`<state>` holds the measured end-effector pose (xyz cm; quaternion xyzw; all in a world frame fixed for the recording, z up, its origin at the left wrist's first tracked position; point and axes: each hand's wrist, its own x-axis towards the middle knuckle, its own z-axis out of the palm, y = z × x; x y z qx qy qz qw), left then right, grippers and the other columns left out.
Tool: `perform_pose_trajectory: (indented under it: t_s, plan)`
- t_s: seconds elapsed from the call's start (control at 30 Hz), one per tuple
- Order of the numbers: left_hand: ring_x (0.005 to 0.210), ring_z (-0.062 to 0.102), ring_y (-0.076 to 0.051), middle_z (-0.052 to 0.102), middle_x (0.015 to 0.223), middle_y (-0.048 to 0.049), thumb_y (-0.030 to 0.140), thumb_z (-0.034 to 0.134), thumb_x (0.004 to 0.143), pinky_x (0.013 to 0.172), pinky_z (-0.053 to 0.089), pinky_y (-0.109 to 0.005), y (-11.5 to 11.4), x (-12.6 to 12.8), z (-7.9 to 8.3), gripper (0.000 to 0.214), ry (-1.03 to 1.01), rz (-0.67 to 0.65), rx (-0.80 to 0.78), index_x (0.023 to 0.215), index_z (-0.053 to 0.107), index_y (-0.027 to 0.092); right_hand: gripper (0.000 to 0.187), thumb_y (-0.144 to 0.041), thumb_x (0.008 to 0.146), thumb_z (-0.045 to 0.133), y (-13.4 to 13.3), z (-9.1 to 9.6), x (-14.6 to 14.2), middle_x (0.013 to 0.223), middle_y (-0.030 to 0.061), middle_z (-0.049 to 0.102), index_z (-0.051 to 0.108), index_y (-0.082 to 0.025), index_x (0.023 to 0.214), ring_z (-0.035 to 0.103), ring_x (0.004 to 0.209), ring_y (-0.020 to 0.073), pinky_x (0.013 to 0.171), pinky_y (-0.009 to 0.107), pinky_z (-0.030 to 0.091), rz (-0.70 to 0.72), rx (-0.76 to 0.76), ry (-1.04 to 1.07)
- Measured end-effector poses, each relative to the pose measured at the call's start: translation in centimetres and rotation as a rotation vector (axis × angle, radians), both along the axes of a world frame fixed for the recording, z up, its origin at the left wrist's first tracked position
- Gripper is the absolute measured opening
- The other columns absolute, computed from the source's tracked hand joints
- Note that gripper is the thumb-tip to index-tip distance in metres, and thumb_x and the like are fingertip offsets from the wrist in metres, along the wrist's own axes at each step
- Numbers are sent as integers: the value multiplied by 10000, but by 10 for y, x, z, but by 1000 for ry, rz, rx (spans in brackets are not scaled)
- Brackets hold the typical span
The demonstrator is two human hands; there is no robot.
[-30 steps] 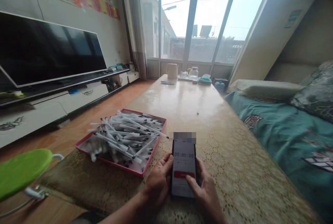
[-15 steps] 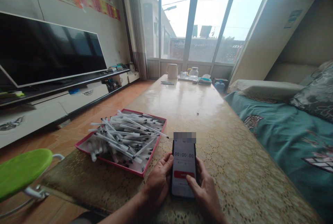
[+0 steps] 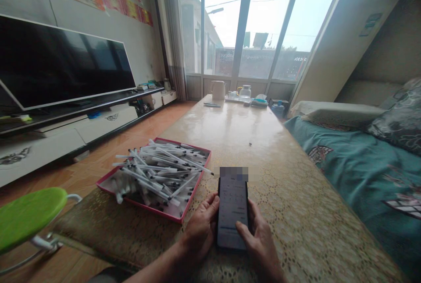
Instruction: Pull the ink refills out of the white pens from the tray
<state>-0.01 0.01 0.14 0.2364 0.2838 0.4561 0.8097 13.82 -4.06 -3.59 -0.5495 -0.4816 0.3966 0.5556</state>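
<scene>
Daylight from tall, pale-framed windows [image 3: 223,20] falls across a long table in a gold-beige patterned cover [image 3: 296,204]. At its near end, a slim, dark-edged rectangular smartphone [image 3: 232,206] sits between the left hand [image 3: 200,228] and right hand [image 3: 261,239], both holding its sides, right thumb over its lower face. Probably light, stiff, slick and breakable, it suits holding by its long edges. Left lies a shallow pink-rimmed tray [image 3: 196,186] of white, dark-tipped pen-like sticks [image 3: 158,167].

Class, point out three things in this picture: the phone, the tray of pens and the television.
Phone [image 3: 232,208]: head view, middle of its screen.
Tray [image 3: 180,220]: head view, near corner of its pink rim.
Television [image 3: 66,64]: head view, middle of its dark screen.
</scene>
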Motion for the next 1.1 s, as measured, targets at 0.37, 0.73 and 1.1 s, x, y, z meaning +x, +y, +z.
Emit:
perform_pose_trajectory:
  t_s: [0.37,0.73,1.1]
  plan:
    - [848,651,-220,703,826,-71,203,643,760,792,477,-316,0,-1,4,158,2,-3,-11,902,626,135,549,-204,675,584,-3,14,-7,1158,130,601,447,-130,1201,562,1069,260,910,364,455,-19,15,69]
    - [773,660,-209,701,823,-84,215,624,777,733,496,-307,1,0,5,163,52,3,11,909,621,120,509,-241,718,569,-1,10,-3,1171,117,606,493,-141,1212,554,1084,270,905,389,457,15,-30,233]
    - [827,659,-217,704,833,-80,198,624,779,796,485,-328,1,0,2,135,1,0,9,891,623,122,550,-170,673,588,-1,11,-3,1160,114,612,475,-145,1211,569,1067,264,896,377,475,41,1,170]
